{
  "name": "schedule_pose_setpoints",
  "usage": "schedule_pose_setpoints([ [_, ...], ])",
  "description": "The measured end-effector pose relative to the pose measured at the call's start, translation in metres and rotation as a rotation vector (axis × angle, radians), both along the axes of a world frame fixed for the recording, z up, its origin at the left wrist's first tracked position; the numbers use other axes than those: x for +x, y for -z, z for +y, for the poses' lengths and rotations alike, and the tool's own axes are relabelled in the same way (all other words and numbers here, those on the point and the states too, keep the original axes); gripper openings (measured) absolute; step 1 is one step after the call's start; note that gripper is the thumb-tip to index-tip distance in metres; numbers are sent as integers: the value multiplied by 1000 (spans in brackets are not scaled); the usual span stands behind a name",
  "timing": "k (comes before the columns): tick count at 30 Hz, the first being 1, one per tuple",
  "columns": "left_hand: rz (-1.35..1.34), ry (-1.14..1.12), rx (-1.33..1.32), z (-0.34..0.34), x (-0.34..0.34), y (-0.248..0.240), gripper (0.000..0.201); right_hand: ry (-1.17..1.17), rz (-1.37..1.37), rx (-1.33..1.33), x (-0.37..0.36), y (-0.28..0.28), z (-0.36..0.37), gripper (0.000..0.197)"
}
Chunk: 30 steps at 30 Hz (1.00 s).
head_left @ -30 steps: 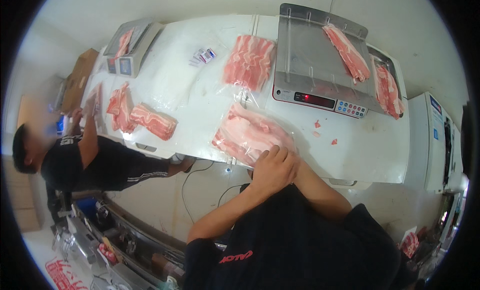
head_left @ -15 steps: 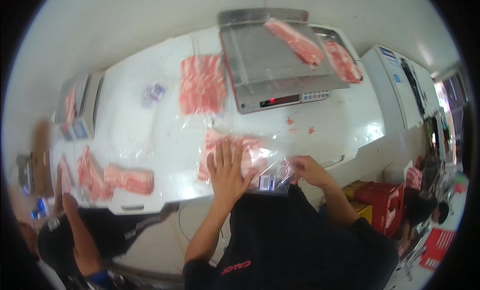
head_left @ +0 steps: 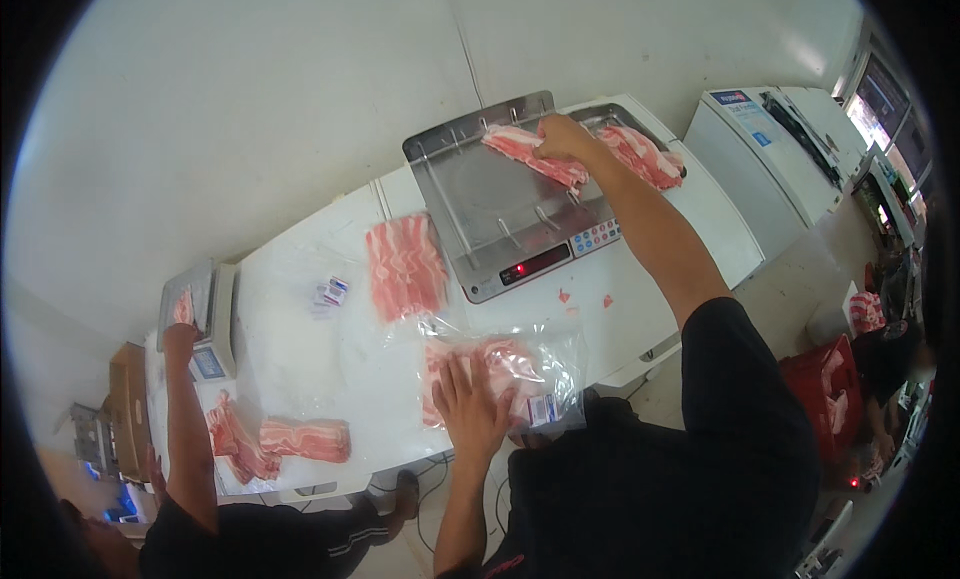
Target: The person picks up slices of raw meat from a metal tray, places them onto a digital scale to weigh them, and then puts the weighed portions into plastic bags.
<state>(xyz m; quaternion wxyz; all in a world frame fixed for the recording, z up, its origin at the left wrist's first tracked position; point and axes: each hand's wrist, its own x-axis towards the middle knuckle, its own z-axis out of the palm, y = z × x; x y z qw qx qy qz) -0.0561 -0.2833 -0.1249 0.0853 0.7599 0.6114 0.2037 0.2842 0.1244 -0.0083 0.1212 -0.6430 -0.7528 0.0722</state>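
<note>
My left hand (head_left: 470, 407) lies with fingers spread on a clear plastic bag (head_left: 560, 364) of pink-and-white sliced meat near the table's front edge. The bag carries a small printed label (head_left: 541, 410). Across the table, my right hand (head_left: 564, 139) has its fingers closed on a strip of sliced meat (head_left: 515, 147) on the steel scale (head_left: 490, 194); the palm side is hidden. Another pile of meat slices (head_left: 640, 157) sits in a metal tray just right of the scale. A second, flat bag of meat slices (head_left: 405, 269) lies left of the scale.
A co-worker's hand (head_left: 182, 337) reaches to a smaller scale (head_left: 215, 364) at the left. Meat piles (head_left: 305, 439) lie before that person. Loose labels (head_left: 330, 292) and meat scraps (head_left: 607, 302) dot the white table (head_left: 290, 349). A red crate (head_left: 815, 394) stands at the right.
My right hand has left the bag's right edge and reached forward to the meat on the scale. My left hand stays on the bag. The co-worker's hand has moved to the smaller scale.
</note>
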Motion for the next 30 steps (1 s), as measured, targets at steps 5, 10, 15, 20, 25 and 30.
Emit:
schedule_pose_setpoints([
  [5, -178, 51, 78, -10, 26, -28, 76, -24, -62, -26, 34, 11, -1, 69],
  [10, -277, 150, 179, 14, 72, -67, 70, -78, -92, -194, 19, -3, -20, 81],
  [15, -165, 218, 345, 105, 130, -107, 73, -225, 748, -271, 43, -32, -35, 65],
  [20, -195, 217, 731, 218, 173, -177, 77, -408, 1338, -671, 14, -85, -75, 42],
  [25, -335, 303, 571, 265, 156, -161, 58, -556, 1340, -692, 64, -98, -94, 28],
  [30, -1144, 161, 35, 190, 190, -144, 46, -591, 1123, 84, 49, -17, -154, 39],
])
